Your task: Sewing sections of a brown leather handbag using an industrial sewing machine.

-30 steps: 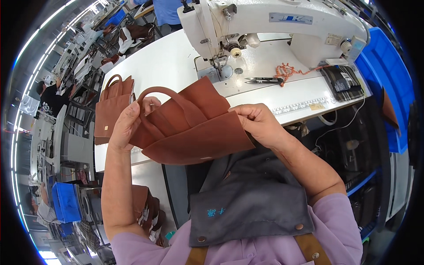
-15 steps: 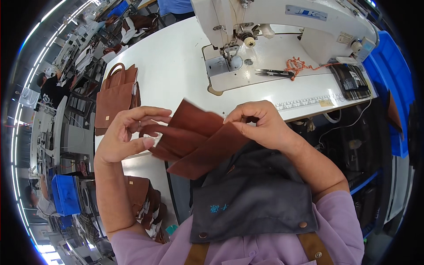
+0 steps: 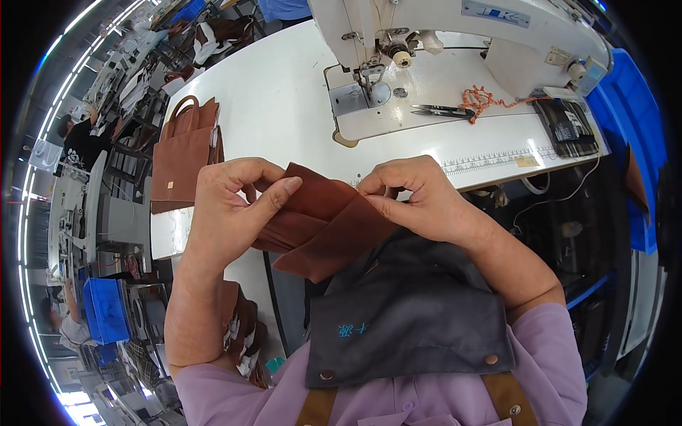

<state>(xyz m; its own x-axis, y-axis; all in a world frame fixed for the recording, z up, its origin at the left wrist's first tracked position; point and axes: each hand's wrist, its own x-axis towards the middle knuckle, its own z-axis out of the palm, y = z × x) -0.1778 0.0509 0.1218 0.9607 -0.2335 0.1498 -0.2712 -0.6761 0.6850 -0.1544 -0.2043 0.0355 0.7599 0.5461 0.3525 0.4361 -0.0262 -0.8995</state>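
Observation:
Between my hands, above the table's front edge and my dark apron, is a folded brown leather piece with overlapping panels, perhaps part of a bag. My left hand pinches its upper left corner between thumb and fingers. At its upper right edge, the thumb and forefinger of my right hand are closed on the leather. Some of the fingers are hidden behind the piece. A finished-looking brown handbag with a looped handle lies on the table to the left of my left hand.
A white sewing machine stands at the back of the white table. Thread snips and tangled orange cord lie on its bed. More brown pieces hang below left. A blue bin is at right.
My left hand was spread beside the leather with its fingers apart; now its thumb and fingers have closed on the corner. My right hand has kept its grip.

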